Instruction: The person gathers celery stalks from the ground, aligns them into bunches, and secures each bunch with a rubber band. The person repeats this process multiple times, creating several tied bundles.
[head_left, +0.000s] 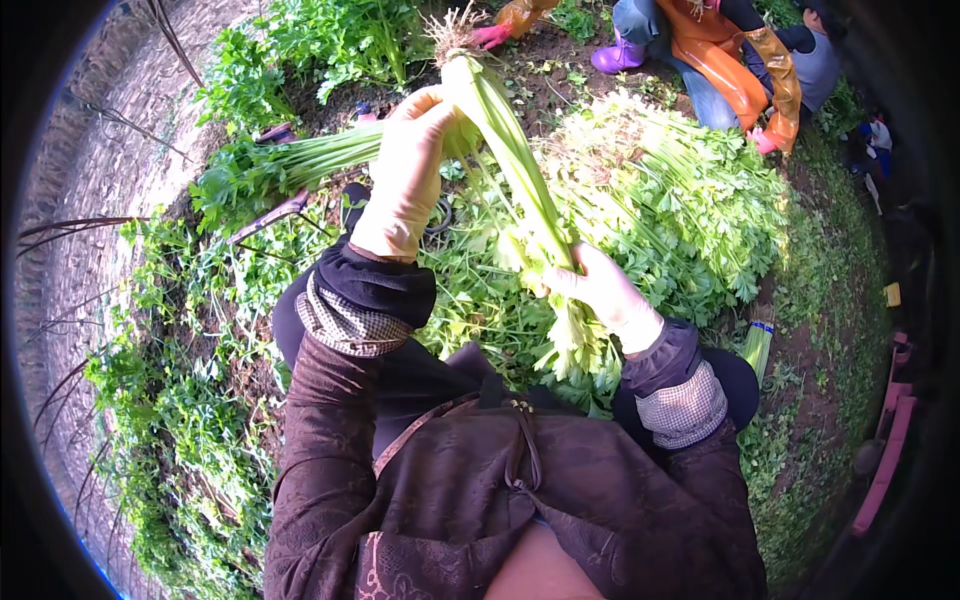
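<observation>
A celery plant (517, 154) slants across in front of me, its stringy roots (454, 34) at the top and its leaves (581, 345) hanging toward my lap. My left hand (409, 169), in a pale glove, grips it just below the roots. Lower down, my right hand (604, 296), also in a pale glove, closes around the stalks above the leaves. Another bundle of celery stalks (330, 157) extends leftward from behind my left hand; whether that hand also holds it, I cannot tell.
Uprooted celery (675, 202) is heaped ahead to the right, and loose leaves (472, 300) cover the ground before me. A co-worker in an orange apron (705, 52) crouches beyond the heap. Celery bound with blue tape (759, 349) lies at right. Standing celery (345, 37) grows ahead.
</observation>
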